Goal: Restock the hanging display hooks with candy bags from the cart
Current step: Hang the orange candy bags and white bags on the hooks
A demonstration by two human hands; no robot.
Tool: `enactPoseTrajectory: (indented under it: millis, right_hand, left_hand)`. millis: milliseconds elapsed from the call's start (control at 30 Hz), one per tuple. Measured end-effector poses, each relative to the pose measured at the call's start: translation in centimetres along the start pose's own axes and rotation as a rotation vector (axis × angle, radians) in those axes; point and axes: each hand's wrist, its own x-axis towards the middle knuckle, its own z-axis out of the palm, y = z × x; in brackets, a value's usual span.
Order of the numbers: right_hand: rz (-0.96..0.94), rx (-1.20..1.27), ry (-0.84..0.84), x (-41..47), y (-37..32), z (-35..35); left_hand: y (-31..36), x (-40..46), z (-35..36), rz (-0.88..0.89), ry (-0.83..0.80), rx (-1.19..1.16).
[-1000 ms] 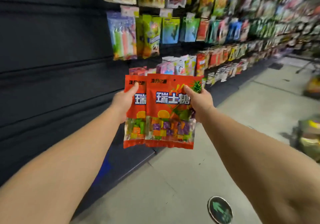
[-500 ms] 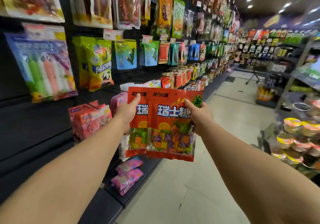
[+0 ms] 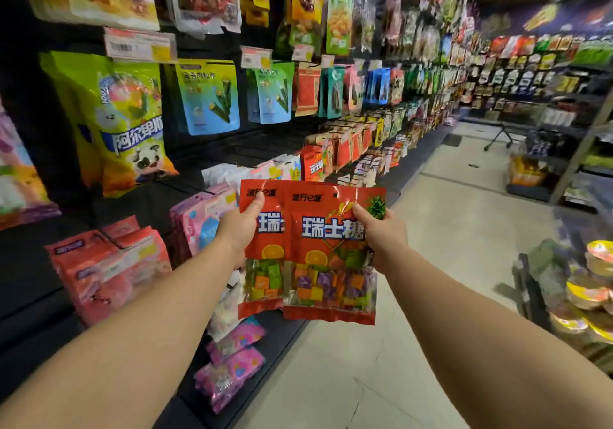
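Two red candy bags with coloured cubes showing through clear windows are held up in front of me. My left hand [image 3: 239, 229] grips the left red bag [image 3: 262, 282] by its upper edge. My right hand [image 3: 383, 234] grips the front red bag [image 3: 328, 262], which overlaps the left one. Both bags hang upright in mid-air, apart from the hanging display wall [image 3: 212, 150] on the left. A row of matching red bags [image 3: 315, 165] hangs on a hook just beyond them.
Pink bags [image 3: 202, 226] and red-pink bags [image 3: 109, 262] hang left of my hands; more pink bags [image 3: 232, 372] lie on the low base shelf. Stacked yellow-lidded cups [image 3: 587, 292] stand at the right. The aisle floor [image 3: 447, 229] runs ahead.
My view has swung rightward along the aisle, bringing more hanging snack bags into sight. Both hands keep the same hold on the two red bags, now closer to the display.
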Motion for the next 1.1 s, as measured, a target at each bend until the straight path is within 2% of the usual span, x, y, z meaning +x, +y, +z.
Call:
enactPoseTrajectory:
  millis: [333,533,900,1100]
  right_hand:
    - [0.043,-0.178,-0.171,18.0,0.6,-6.2]
    - [0.037,-0.191,-0.261,27.7,-0.1,-8.6]
    - [0.104,-0.165,-0.327,41.0,3.1,-2.5]
    - [0.119,-0.196,-0.359,47.5,3.4,1.1]
  left_hand:
    - [-3.7,10.1,10.3,-0.055,0.171,-0.022]
    - [-4.9,14.9,17.3,-0.062,0.252,-0.029]
    - [-5.0,27.5,19.0,-0.147,0.366,0.013]
    - [-5.1,34.2,18.9,-0.137,0.399,0.007]
